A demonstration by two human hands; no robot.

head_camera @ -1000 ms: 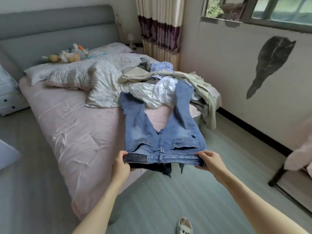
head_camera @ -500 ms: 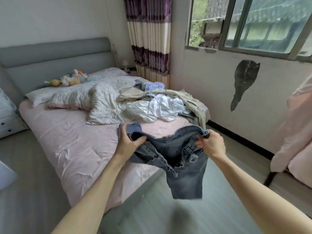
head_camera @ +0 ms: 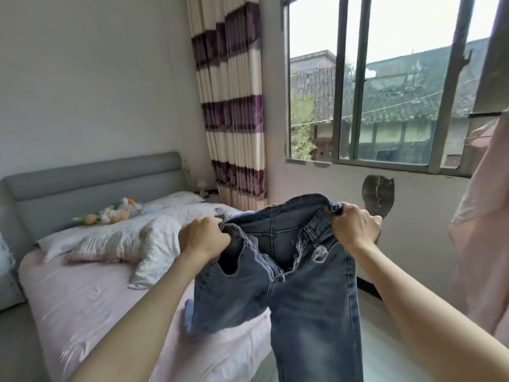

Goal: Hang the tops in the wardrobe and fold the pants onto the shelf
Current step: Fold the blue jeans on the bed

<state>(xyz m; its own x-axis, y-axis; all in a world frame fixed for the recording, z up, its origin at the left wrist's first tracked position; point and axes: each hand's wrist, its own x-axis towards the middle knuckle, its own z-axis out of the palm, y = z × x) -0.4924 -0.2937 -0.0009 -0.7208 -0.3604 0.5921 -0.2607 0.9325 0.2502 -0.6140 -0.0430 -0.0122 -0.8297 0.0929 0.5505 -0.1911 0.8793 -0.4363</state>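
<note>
Lifted off the bed, jeans are gripped at the waistband by left hand and right hand; folding not yet begun.

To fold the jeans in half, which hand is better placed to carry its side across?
Probably the right hand: it grips the jeans waistband higher, over open floor. The left hand grips lower, above the bed.

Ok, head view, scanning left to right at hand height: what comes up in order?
Plush toys → white quilt → left hand → jeans → right hand → pink garment.
</note>
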